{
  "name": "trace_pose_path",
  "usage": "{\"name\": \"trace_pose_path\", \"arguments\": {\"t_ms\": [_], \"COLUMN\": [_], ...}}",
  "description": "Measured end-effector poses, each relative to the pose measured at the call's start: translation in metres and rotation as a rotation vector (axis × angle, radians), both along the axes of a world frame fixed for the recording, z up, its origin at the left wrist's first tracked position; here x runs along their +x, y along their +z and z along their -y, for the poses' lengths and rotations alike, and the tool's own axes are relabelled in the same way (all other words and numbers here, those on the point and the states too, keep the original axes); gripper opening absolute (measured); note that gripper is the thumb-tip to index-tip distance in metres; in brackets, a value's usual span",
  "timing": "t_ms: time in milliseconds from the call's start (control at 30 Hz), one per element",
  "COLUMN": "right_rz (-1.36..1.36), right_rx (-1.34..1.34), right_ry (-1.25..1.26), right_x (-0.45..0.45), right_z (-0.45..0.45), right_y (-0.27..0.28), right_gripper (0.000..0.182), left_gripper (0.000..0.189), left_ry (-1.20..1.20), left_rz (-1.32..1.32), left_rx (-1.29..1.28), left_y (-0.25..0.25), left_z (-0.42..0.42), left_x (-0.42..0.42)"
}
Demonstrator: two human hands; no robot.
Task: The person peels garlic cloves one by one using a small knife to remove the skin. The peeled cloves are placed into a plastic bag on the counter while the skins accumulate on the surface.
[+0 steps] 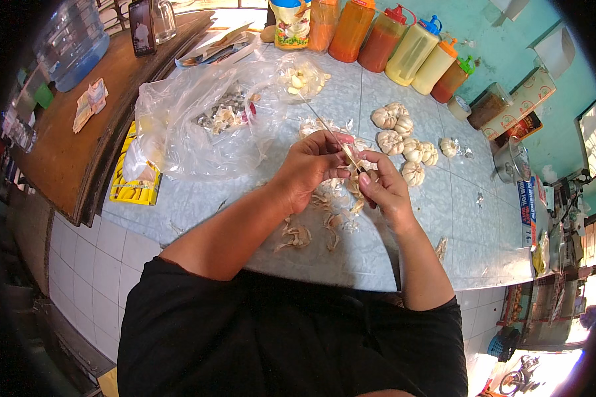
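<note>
Above the tiled tabletop [472,213], my left hand [315,166] pinches a garlic clove [348,153] between thumb and fingers. My right hand [385,186] grips the dark handle of a thin knife [323,120], whose blade runs up and left across the clove. Papery garlic skins [295,235] lie beneath and in front of both hands. Several whole garlic bulbs [390,142] sit right of the hands, with a single bulb [448,147] farther right. Peeled cloves [298,80] rest in a clear plastic bag beyond the left hand.
A large crumpled plastic bag [179,134] and a yellow box [144,191] are at the left. Squeeze bottles [385,39] line the back by the wall. A glass pitcher [510,161] and an aluminum foil box [525,213] stand right. A phone [142,29] leans on the wooden counter.
</note>
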State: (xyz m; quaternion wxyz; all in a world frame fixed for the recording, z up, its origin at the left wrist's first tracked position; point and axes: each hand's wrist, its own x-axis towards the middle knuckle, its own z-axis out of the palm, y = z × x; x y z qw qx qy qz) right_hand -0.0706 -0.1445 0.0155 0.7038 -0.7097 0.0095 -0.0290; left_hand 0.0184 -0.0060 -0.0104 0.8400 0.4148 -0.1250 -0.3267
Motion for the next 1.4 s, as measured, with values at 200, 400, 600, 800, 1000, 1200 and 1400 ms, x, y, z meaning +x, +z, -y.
{"name": "trace_pose_path", "arguments": {"t_ms": [200,400,600,800,1000,1200,1400], "right_rz": [-0.052,-0.031,0.004,0.027,0.046,0.058,0.083], "right_rx": [-0.016,0.026,0.113,0.110,0.102,0.127,0.075], "right_ry": [-0.028,-0.064,-0.099,-0.111,-0.103,-0.073,-0.074], "right_x": [0.001,0.001,0.004,0.003,0.002,0.002,0.003], "right_z": [0.007,-0.002,-0.007,-0.008,-0.013,-0.011,-0.007], "right_y": [-0.007,-0.006,-0.007,-0.007,-0.003,-0.005,-0.010], "right_gripper": [0.033,0.032,0.035,0.040,0.045,0.044,0.042], "left_gripper": [0.026,0.018,0.015,0.016,0.017,0.017,0.017], "left_ry": [0.076,0.114,0.118,0.063,0.047,0.047,0.029], "left_rz": [0.159,0.204,0.162,0.051,0.043,0.042,-0.017], "left_rx": [0.008,-0.054,-0.098,-0.116,-0.066,-0.074,-0.066], "left_y": [-0.008,-0.015,-0.019,-0.011,-0.006,-0.006,-0.004], "left_z": [0.006,0.012,0.014,0.010,0.007,0.007,0.007], "left_x": [-0.003,-0.004,-0.005,-0.007,-0.007,-0.006,-0.008]}}
